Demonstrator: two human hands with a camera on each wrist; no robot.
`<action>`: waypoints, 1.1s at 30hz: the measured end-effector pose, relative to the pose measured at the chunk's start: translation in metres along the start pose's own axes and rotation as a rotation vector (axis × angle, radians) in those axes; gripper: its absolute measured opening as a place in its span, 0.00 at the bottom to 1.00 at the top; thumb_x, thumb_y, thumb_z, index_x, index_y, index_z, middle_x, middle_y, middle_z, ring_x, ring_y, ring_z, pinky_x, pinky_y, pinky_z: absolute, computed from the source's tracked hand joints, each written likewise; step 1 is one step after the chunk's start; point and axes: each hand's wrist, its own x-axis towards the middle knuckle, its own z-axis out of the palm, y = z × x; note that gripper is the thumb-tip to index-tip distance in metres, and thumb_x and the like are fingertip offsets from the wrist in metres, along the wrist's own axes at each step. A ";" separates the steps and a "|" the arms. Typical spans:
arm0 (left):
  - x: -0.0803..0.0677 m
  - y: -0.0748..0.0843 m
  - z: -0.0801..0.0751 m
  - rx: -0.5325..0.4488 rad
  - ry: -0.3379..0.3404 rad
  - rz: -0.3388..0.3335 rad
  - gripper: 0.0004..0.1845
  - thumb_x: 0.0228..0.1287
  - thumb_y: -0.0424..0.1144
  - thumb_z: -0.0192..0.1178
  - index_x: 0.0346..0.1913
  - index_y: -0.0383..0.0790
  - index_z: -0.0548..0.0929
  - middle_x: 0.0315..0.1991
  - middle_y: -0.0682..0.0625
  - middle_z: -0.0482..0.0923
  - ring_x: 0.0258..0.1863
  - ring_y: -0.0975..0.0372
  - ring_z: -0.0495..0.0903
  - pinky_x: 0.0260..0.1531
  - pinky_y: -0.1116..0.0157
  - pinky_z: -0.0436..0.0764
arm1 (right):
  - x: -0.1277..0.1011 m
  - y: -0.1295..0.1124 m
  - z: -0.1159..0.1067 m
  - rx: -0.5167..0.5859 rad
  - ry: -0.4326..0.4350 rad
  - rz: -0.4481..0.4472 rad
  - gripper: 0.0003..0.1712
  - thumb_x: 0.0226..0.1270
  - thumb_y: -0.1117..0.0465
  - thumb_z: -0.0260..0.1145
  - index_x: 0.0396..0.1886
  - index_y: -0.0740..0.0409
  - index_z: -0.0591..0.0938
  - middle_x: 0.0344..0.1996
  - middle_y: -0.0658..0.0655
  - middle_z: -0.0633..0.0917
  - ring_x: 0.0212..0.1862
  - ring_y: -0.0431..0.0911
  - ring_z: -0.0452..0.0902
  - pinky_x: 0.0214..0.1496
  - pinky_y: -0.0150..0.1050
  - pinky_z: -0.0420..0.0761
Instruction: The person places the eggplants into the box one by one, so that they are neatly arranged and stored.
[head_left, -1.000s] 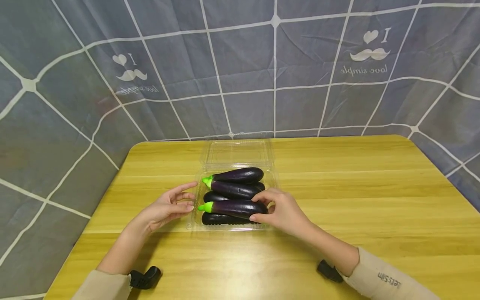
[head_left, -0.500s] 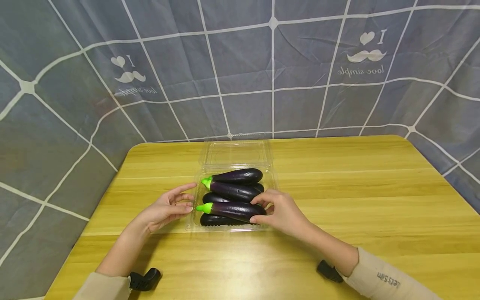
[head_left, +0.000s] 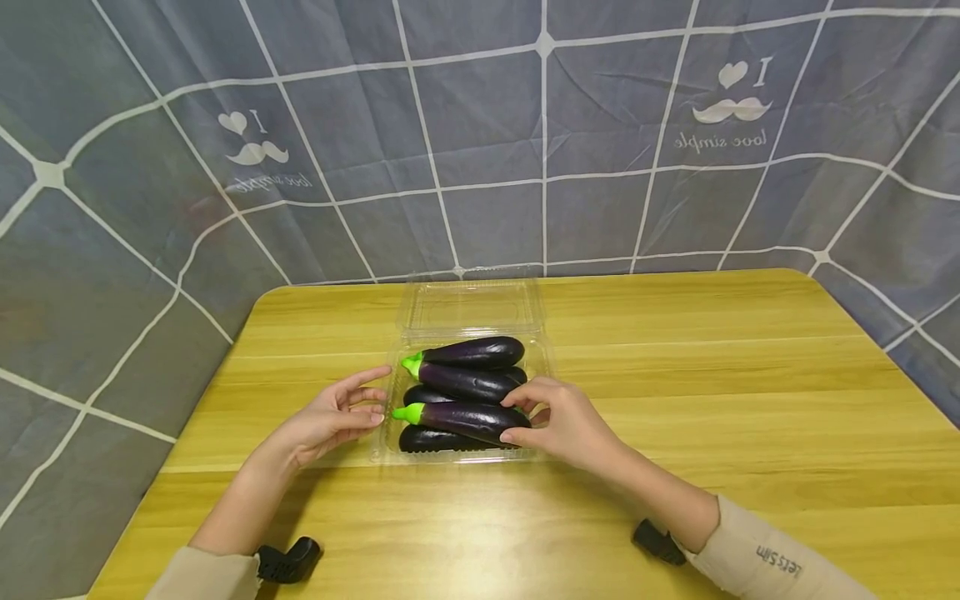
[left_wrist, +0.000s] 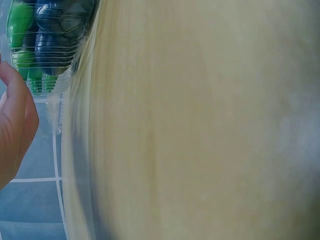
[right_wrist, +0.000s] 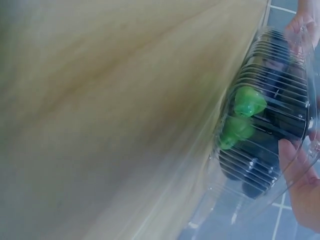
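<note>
A clear plastic clamshell box (head_left: 465, 457) holds several dark purple eggplants with bright green caps. The front upper eggplant (head_left: 457, 419) lies across another, its green cap to the left. My right hand (head_left: 566, 421) pinches its rounded right end between thumb and fingers. My left hand (head_left: 330, 421) is at the box's left side, fingers spread and fingertips right at the rim, holding no eggplant. In the left wrist view the left hand (left_wrist: 17, 122) is beside the ribbed box wall. Green caps (right_wrist: 250, 101) show through the wall in the right wrist view.
The box's hinged lid (head_left: 476, 304) lies back toward the far edge of the wooden table (head_left: 712, 375). A grey grid-patterned curtain (head_left: 487, 125) hangs behind and on both sides. Black wrist devices (head_left: 291, 560) sit under the beige sleeves.
The right end of the front upper eggplant has sunk slightly toward the front, with my right hand still gripping it. My left hand has stayed at the rim.
</note>
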 end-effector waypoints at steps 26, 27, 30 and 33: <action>0.000 0.002 0.002 -0.001 -0.003 0.003 0.39 0.59 0.24 0.58 0.71 0.37 0.53 0.48 0.45 0.67 0.37 0.66 0.76 0.41 0.69 0.79 | 0.011 0.002 -0.036 0.170 0.043 0.210 0.21 0.51 0.60 0.74 0.45 0.62 0.82 0.39 0.61 0.82 0.38 0.46 0.78 0.37 0.38 0.79; 0.000 0.002 0.002 -0.002 -0.004 0.003 0.38 0.59 0.24 0.58 0.71 0.37 0.53 0.48 0.45 0.67 0.37 0.66 0.76 0.41 0.69 0.79 | 0.013 0.003 -0.038 0.173 0.049 0.211 0.21 0.51 0.60 0.74 0.46 0.62 0.82 0.39 0.61 0.82 0.38 0.46 0.78 0.38 0.38 0.79; 0.000 0.002 0.001 -0.003 -0.006 0.002 0.38 0.60 0.23 0.57 0.71 0.37 0.53 0.48 0.45 0.67 0.37 0.66 0.76 0.41 0.70 0.79 | 0.018 0.007 -0.044 0.182 0.062 0.222 0.20 0.52 0.61 0.73 0.46 0.61 0.82 0.38 0.61 0.82 0.38 0.46 0.78 0.39 0.38 0.78; -0.001 0.001 0.001 -0.003 -0.005 -0.002 0.39 0.60 0.23 0.57 0.72 0.36 0.52 0.48 0.45 0.67 0.38 0.66 0.75 0.42 0.70 0.79 | 0.025 0.013 -0.048 0.196 0.068 0.251 0.19 0.54 0.63 0.71 0.47 0.62 0.81 0.37 0.60 0.82 0.37 0.45 0.77 0.39 0.37 0.79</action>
